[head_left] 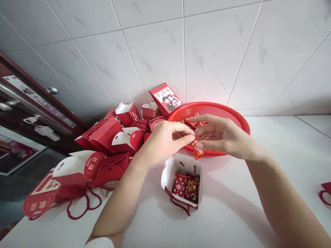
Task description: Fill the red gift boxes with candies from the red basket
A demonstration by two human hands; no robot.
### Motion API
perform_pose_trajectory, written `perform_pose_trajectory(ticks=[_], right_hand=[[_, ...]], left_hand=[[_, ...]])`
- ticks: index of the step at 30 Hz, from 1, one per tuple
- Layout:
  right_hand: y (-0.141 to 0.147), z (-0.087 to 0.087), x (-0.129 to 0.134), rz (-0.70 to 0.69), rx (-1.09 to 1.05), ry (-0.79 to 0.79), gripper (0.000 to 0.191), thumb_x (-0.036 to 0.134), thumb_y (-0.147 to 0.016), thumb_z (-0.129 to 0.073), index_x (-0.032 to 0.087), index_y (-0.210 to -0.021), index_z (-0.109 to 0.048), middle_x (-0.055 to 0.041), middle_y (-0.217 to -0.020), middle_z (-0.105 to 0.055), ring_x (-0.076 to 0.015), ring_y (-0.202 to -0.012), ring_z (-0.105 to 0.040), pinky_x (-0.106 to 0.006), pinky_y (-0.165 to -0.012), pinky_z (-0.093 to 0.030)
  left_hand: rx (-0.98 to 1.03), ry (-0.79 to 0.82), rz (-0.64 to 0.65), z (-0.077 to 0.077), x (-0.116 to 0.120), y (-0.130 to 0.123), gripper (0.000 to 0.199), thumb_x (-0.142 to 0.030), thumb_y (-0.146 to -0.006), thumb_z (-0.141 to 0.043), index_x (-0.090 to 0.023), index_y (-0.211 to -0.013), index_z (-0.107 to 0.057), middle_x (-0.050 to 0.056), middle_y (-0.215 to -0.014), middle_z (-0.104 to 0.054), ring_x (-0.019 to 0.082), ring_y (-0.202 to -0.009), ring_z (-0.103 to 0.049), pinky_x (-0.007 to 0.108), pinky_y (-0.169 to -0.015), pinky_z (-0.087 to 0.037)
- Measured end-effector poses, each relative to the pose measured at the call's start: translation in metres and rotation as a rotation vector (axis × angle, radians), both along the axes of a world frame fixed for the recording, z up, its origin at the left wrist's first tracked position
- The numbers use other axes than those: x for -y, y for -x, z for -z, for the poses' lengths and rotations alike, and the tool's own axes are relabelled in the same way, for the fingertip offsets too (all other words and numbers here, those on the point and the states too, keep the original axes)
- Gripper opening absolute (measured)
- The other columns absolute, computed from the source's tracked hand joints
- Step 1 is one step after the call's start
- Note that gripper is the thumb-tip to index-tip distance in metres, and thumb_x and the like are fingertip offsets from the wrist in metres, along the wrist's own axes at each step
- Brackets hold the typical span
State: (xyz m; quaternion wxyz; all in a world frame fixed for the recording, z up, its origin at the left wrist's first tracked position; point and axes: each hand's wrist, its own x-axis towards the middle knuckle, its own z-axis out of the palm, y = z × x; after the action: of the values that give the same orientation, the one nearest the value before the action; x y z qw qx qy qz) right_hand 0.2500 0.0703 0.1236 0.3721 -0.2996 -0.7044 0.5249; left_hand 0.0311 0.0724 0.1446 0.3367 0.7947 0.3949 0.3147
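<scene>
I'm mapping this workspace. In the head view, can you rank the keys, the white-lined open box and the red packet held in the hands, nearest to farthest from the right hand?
From the right hand:
1. Red packet: at its fingertips, touching.
2. Open box: below and to the left, apart from it.
3. Keys: far over to the left.

Packets [179, 184] in box [167, 174]; basket [223, 113] behind
</scene>
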Motion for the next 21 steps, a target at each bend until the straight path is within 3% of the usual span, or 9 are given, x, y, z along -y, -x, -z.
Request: perform_pose_trajectory(ticks=[4, 8, 12, 15, 21], right_hand=[[-0.01, -0.004, -0.001, 0.124, 0.141, -0.055, 0.047, 0.038, -0.087, -0.077, 0.023, -0.13, -0.064, -0.0084, -0.104, -0.079, -0.0257, -0.095, -0.076, -0.037, -0.077, -0.063], [-0.012, -0.007, 0.0, 0.18, 0.19, -0.125, 0.039, 0.044, -0.089, -0.074, 0.023, -0.123, -0.069, -0.0073, -0.1, -0.079, -0.0254, -0.093, -0.076, -0.039, -0.081, -0.062], [-0.008, -0.003, -0.001, 0.121, 0.253, -0.195, 0.034, 0.044, -0.09, -0.072, 0.024, -0.118, -0.073, -0.0074, -0.112, -0.078, -0.0269, -0.103, -0.073, -0.041, -0.088, -0.061], [-0.005, 0.0, -0.002, 0.058, 0.365, -0.274, 0.032, 0.041, -0.092, -0.068, 0.024, -0.118, -0.075, -0.0076, -0.119, -0.076, -0.0273, -0.105, -0.072, -0.039, -0.085, -0.06], [0.001, 0.0, 0.002, -0.171, 0.63, -0.261, 0.04, 0.039, -0.093, -0.063, 0.021, -0.128, -0.07, -0.0092, -0.114, -0.077, -0.0254, -0.09, -0.073, -0.035, -0.071, -0.056]], left_hand=[[-0.195, 0.091, 0.109, -0.001, 0.005, 0.006, 0.014, -0.02, -0.091, -0.066, -0.019, -0.096, -0.08, 0.0, -0.087, -0.08, 0.017, -0.081, -0.074, 0.025, -0.071, -0.056], [-0.472, -0.012, 0.364, -0.003, 0.018, 0.007, 0.022, -0.012, -0.095, -0.059, -0.02, -0.093, -0.08, 0.0, -0.09, -0.079, 0.015, -0.08, -0.072, 0.025, -0.074, -0.049], [-0.62, -0.13, 0.415, -0.003, 0.029, 0.005, 0.025, -0.011, -0.098, -0.054, -0.02, -0.094, -0.077, 0.0, -0.089, -0.075, 0.014, -0.076, -0.067, 0.026, -0.068, -0.042], [-0.862, -0.168, 0.483, 0.002, 0.031, -0.002, 0.028, -0.005, -0.092, -0.052, -0.018, -0.079, -0.072, 0.002, -0.077, -0.07, 0.016, -0.066, -0.062, 0.03, -0.057, -0.035], [-1.039, -0.042, 0.751, 0.021, 0.016, -0.023, 0.021, -0.002, -0.076, -0.057, -0.019, -0.065, -0.062, 0.004, -0.069, -0.066, 0.018, -0.056, -0.051, 0.033, -0.048, -0.03]])
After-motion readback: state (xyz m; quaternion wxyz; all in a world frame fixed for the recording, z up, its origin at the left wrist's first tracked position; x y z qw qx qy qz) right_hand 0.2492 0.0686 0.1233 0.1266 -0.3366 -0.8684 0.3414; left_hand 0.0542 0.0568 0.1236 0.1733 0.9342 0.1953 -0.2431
